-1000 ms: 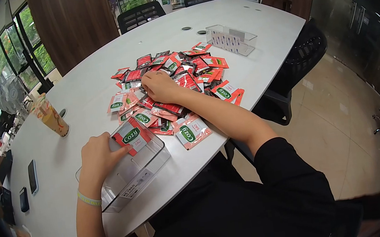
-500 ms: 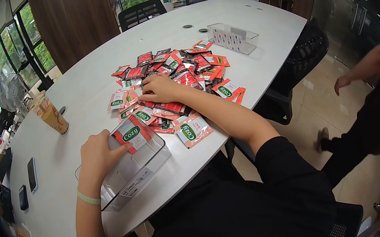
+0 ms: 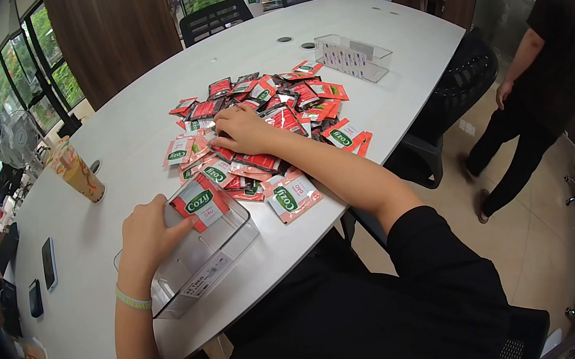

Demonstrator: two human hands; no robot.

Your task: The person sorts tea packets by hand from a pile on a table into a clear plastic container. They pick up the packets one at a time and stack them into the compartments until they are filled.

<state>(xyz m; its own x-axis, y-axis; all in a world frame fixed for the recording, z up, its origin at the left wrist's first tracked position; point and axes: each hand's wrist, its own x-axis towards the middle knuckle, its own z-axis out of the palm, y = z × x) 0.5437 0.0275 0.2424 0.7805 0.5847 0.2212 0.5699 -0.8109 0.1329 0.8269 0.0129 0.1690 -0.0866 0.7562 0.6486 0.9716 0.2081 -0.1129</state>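
My left hand (image 3: 145, 236) is closed on a red and white Cozy sachet (image 3: 202, 204), thumb across its front. The sachet stands tilted at the far end of a clear plastic bin (image 3: 201, 271), and my fingers reach over the bin's far side. My right hand (image 3: 245, 130) rests on a heap of red, pink and black sachets (image 3: 283, 118). Its fingers are bent, with thumb and forefinger apart; some fingertips are hidden among the sachets. One Cozy sachet (image 3: 292, 197) lies face up at the heap's near edge, right of the bin.
A second clear bin (image 3: 353, 58) stands beyond the heap to the right. At the left are a patterned drink cup (image 3: 74, 171), a phone (image 3: 49, 264) and a small black object (image 3: 35, 298). Chairs (image 3: 447, 97) border the table; a person in dark clothes (image 3: 544, 87) stands at right.
Both my hands stay almost where they were, the left still on its sachet. The person at the right has moved farther back along the floor and now shows more upright.
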